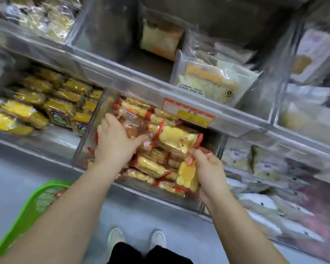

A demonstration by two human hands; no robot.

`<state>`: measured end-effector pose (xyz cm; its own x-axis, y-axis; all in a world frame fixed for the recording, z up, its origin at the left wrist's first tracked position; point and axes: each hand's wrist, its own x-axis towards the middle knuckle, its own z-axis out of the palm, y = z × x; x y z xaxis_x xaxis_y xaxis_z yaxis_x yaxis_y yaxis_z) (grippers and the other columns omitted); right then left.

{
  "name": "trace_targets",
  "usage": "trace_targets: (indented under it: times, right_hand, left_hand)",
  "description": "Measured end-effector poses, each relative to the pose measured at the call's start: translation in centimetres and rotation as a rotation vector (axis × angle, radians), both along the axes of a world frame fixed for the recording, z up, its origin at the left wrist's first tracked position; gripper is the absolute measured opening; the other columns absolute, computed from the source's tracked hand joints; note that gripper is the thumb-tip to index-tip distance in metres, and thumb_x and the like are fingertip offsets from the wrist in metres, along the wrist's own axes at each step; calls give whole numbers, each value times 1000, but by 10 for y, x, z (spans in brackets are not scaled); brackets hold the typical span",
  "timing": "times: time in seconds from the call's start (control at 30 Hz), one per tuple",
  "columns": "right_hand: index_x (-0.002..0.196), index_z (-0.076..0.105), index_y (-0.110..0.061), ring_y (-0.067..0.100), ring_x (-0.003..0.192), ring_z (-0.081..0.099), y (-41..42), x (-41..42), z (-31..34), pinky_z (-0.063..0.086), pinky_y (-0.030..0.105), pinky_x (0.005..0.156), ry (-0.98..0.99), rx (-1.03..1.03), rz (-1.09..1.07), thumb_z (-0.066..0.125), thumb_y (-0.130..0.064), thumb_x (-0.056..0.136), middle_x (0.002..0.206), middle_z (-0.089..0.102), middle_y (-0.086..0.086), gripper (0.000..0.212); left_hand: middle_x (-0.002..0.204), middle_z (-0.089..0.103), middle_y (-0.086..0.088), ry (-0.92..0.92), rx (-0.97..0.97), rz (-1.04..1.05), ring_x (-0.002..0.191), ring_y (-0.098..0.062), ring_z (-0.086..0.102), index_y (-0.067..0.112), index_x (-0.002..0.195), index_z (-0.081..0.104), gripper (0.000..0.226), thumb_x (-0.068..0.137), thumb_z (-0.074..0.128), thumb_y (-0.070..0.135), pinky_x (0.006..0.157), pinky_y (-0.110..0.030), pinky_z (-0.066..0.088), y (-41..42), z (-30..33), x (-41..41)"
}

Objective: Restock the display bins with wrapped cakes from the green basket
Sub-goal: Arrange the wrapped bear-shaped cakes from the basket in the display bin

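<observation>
The wrapped cakes point(177, 140) in the middle bin point(88, 134) sit in glossy clear film with shiny red crimped ends, and that bin's walls are clear, smooth hard plastic. Left of the bin, the yellow cakes point(59, 109) wear the same glossy film, while above it a paper price label point(189, 111) lies matt behind a clear strip. Below and left of the bin, the green basket point(27, 212) is smooth, perforated plastic.

green basket point(30, 210): bright green lattice | wrapped cakes point(176, 139) right of basket: pale yellow, clear film, red ends | price tag point(189, 111) above them: red border, yellow patch | shoes point(135, 239) right of basket: white | trousers point(149, 254): black
</observation>
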<state>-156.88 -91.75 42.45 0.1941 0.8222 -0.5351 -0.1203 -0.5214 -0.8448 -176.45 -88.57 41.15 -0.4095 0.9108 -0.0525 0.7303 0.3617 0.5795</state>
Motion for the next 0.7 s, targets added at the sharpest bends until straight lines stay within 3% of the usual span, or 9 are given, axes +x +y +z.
trace_targets:
  times: [0.07, 0.13, 0.23, 0.3, 0.4, 0.53, 0.63, 0.7]
  right_hand:
    - [77, 66, -20, 25, 67, 58, 3, -1, -3, 51, 52, 74, 21, -2, -6, 64, -22, 80, 60, 60, -1, 5]
    - [92, 67, -16, 24, 71, 61, 5, -1, -3, 52, 48, 74, 73, -35, 12, 63, -22, 82, 68, 64, 2, 12]
    - [96, 66, -10, 21, 62, 61, 7, 2, -1, 52, 34, 61, 148, -58, 82, 63, -20, 83, 68, 64, 5, 17]
    - [98, 66, -8, 20, 61, 62, 8, 2, 1, 53, 31, 58, 143, -69, 145, 64, -21, 82, 68, 65, 5, 21]
    - [102, 65, -6, 22, 68, 64, 9, 2, 0, 54, 36, 64, 120, -71, 206, 65, -23, 80, 75, 67, 6, 29]
    - [91, 69, -14, 19, 69, 69, 13, 0, 5, 54, 30, 58, 165, -14, 276, 63, -20, 83, 76, 73, 4, 12]
    - [96, 69, -12, 23, 74, 68, 17, 2, 6, 56, 36, 65, 162, -3, 345, 65, -22, 80, 82, 72, 9, 20]
    - [95, 70, -12, 21, 71, 67, 18, 5, 11, 54, 34, 63, 154, -2, 414, 67, -26, 76, 80, 72, 8, 23]
  left_hand:
    - [113, 49, -26, 273, 61, -30, 109, -41, 44, -5, 113, 41, 96, 55, 75, 63, 96, -49, 36, 4, 1, 2]
    - [103, 50, -25, 409, 159, -87, 101, -39, 44, -3, 108, 46, 86, 57, 74, 60, 89, -51, 37, 4, 4, 4]
    - [91, 51, -21, 396, 313, -266, 88, -38, 46, -1, 100, 55, 47, 76, 67, 38, 78, -49, 38, -2, 6, 7]
    - [89, 56, -17, 241, 331, -382, 87, -36, 50, 2, 100, 60, 27, 91, 53, 26, 78, -45, 40, -6, 8, 7]
    - [94, 52, 1, 27, 306, -428, 92, -20, 46, 9, 110, 59, 41, 95, 34, 38, 82, -36, 34, -11, 15, 5]
    - [107, 55, 3, 125, 316, -632, 107, -16, 46, 13, 117, 56, 51, 90, 38, 52, 94, -30, 28, -21, 19, 11]
    - [125, 54, 0, 188, 226, -751, 126, -19, 40, 15, 128, 50, 62, 86, 40, 59, 105, -35, 23, -25, 20, 15]
    - [125, 53, 0, 226, 197, -766, 125, -19, 39, 16, 132, 45, 64, 86, 38, 59, 107, -34, 20, -26, 22, 18]
